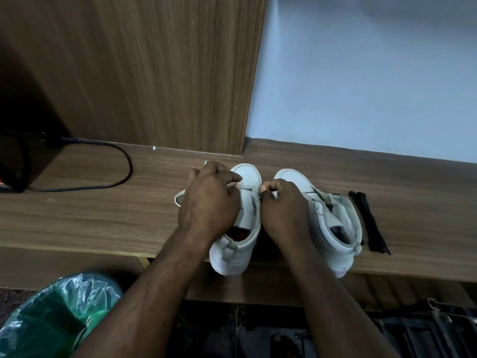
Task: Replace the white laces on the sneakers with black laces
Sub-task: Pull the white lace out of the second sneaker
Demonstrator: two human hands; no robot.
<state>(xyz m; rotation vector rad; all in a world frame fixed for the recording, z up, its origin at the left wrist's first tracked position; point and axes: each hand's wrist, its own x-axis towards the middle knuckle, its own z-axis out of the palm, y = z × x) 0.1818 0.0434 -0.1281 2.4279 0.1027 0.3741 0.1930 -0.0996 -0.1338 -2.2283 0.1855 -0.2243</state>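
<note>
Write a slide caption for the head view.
Left hand and right hand work the white lace of one sneaker on a wooden shelf; the other sneaker and black laces sit alongside.

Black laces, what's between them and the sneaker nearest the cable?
The second white sneaker stands between the black laces and the cable-side sneaker, its toe partly under the right hand; the head view shows it.
</note>
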